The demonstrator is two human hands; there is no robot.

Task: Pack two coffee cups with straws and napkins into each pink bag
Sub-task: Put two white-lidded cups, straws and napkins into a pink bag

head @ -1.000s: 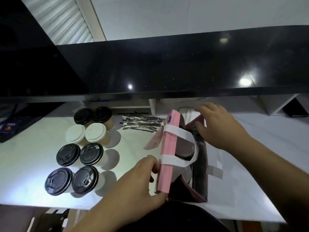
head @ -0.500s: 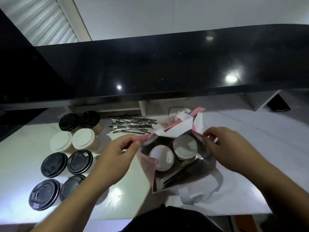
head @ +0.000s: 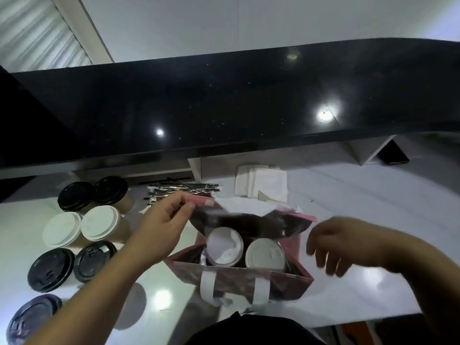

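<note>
Pink bag (head: 239, 282) stands mouth-open on the white counter (head: 361, 207), front and centre. Two white-lidded cups (head: 224, 246) sit side by side inside it, so the cup part of this bag looks done. White paper shows at the far rim; can't tell if that's a napkin or bag lining. No straw visible inside.

Left hand (head: 161, 227): fingers pinching the bag's far-left rim corner, holding the mouth open. Right hand (head: 333, 245): just right of the bag, fingers spread and loose, holding nothing, motion-blurred.

Left of the bag: eight more lidded cups (head: 82, 232), two white, six black. Behind the bag: wrapped straws (head: 181, 190) in a loose pile, napkins (head: 263, 185) stacked to their right.

Judgement: straws and probably napkins still to go into this bag, and the remaining cups suggest more bags after it. No other bags in view.
</note>
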